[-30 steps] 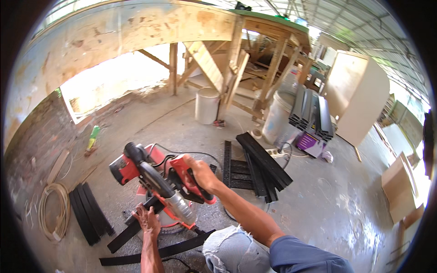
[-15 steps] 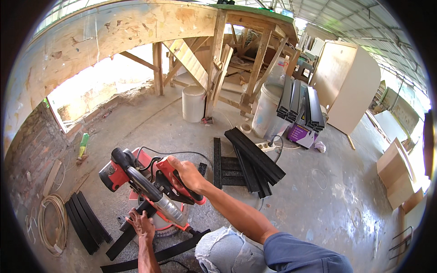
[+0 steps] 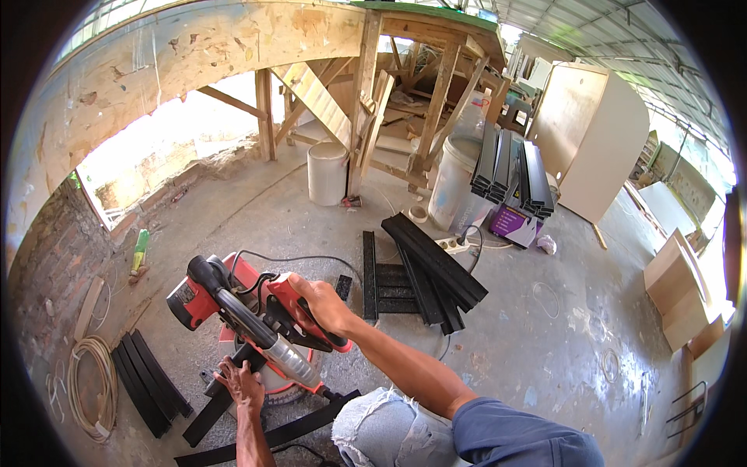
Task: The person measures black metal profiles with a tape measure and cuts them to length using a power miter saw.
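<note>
My right hand (image 3: 317,302) is closed round the red handle of a red and black miter saw (image 3: 268,315), which stands low on the floor in front of my knee. With its fingers over it, my left hand (image 3: 243,381) holds a black bar (image 3: 212,415) against the saw's base. The bar slants down to the left from the saw. The saw's head hides most of the cutting spot, and the blade's contact with the bar cannot be made out. A long black strip (image 3: 272,436) lies on the floor below my left wrist.
Several black strips (image 3: 148,381) and a coiled hose (image 3: 93,385) lie at the left. Ahead are stacked black profiles (image 3: 436,265), a power strip (image 3: 451,245), a white bucket (image 3: 327,173) and a wooden workbench (image 3: 257,35). A cord (image 3: 303,258) runs behind the saw.
The whole view has shifted very slightly. Both hands keep their places, the right on the saw handle and the left on the black bar.
</note>
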`<act>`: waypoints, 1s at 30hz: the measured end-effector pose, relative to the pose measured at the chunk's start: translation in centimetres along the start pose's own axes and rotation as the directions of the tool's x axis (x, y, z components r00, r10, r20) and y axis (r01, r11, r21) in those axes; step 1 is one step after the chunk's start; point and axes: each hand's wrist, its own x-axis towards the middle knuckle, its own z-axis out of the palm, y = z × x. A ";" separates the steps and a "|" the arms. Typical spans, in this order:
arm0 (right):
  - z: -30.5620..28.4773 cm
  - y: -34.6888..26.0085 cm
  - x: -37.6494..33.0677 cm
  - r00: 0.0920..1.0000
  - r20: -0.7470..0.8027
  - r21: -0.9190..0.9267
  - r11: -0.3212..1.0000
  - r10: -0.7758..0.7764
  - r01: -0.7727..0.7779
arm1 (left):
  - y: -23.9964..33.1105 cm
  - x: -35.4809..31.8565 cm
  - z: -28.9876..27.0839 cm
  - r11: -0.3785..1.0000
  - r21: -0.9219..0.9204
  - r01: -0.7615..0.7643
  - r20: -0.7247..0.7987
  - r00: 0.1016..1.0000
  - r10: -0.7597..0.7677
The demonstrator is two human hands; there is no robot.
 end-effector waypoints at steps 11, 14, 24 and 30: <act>-0.1 0.4 -0.8 0.998 0.006 0.043 0.997 0.063 -0.063 | -0.4 0.1 0.6 1.000 -0.010 -0.010 -0.043 0.999 0.009; 0.1 1.0 -0.9 0.999 -0.020 0.097 0.995 0.028 -0.026 | 0.1 0.1 -0.1 1.000 -0.019 0.010 0.011 1.000 -0.010; -0.3 4.4 -2.1 0.995 -0.064 0.057 0.995 -0.079 0.083 | 0.2 -0.1 -0.1 0.998 -0.026 -0.050 -0.073 0.996 0.048; -0.4 5.3 -3.5 0.996 -0.037 0.115 0.989 -0.087 0.091 | 0.6 -0.3 -0.5 0.999 -0.022 -0.037 -0.060 0.998 0.036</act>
